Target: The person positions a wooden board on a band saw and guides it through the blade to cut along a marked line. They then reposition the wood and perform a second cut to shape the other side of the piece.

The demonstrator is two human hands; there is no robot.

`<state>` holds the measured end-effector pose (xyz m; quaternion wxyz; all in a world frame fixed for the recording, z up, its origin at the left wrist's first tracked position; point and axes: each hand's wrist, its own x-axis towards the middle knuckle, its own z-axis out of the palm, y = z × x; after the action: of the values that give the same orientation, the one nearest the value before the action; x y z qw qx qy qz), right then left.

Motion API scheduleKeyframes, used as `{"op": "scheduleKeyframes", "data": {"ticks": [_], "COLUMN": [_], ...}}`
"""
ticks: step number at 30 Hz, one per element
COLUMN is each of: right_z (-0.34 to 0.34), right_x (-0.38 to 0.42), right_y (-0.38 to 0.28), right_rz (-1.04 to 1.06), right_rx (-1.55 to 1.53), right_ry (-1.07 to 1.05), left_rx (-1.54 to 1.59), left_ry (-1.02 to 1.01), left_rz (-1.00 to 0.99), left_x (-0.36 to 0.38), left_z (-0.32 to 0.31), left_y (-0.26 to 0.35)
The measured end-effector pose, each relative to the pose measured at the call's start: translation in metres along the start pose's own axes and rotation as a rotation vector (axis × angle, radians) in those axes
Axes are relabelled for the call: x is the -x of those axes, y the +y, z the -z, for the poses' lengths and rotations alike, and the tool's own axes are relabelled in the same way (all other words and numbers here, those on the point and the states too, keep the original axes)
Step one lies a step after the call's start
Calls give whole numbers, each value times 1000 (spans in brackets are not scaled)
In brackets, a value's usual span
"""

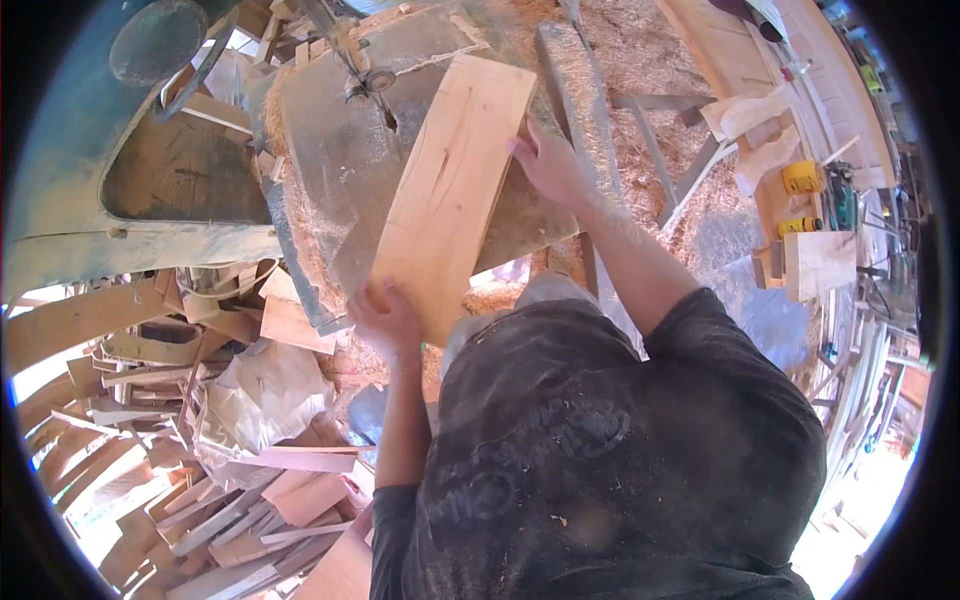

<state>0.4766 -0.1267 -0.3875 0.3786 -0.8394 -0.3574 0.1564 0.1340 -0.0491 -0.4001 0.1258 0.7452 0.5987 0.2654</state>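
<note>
A long, pale wooden board (pixel 455 185) lies at a slant over the metal table of a band saw (pixel 330 170), its lower end close to my body. My left hand (pixel 385 318) grips the board's lower left edge, with the thumb on top. Further up, my right hand (pixel 548 165) holds the right edge, thumb on the upper face and the other fingers partly hidden at the edge. The saw's blade guide (pixel 370 85) stands just left of the board's far end; a gap shows between them.
The saw's big frame (pixel 190 240) rises at the left. Wood offcuts (pixel 270 530) pile up at the lower left beside a pale sack (pixel 265 395). Sawdust (pixel 640 60) covers the floor beyond a wooden beam (pixel 580 90). Yellow containers (pixel 802 178) stand at the right.
</note>
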Motion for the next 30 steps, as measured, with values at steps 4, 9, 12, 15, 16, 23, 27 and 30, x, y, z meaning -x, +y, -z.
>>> {"op": "scheduleKeyframes", "data": {"ticks": [4,9,12,15,16,23,27,30], "right_z": [-2,-4,8,25,26,20,27,29], "right_x": [-26,27,79,125,138,169,169,166], "right_y": [1,21,21,5,5,34,31,33], "right_rz": [-10,28,-117,-286,-308,-372,-316,-343], "right_rx": [42,125,81,52,59,-102,-116,-168], "right_ry": [39,96,21,-30,-24,1,-14,-82], "left_rx": [92,366,564,605,590,496,576,526], "left_ry": [-115,-461,-676,-885,-940,-1173,-1206,-1129], "left_rz": [-69,23,94,77,44,-175,-104,-150], "left_x": [15,17,17,15,15,10,12,12], "left_z": [-6,8,5,0,-5,-55,-52,-43], "left_y": [45,53,48,57,61,63,62,66]}}
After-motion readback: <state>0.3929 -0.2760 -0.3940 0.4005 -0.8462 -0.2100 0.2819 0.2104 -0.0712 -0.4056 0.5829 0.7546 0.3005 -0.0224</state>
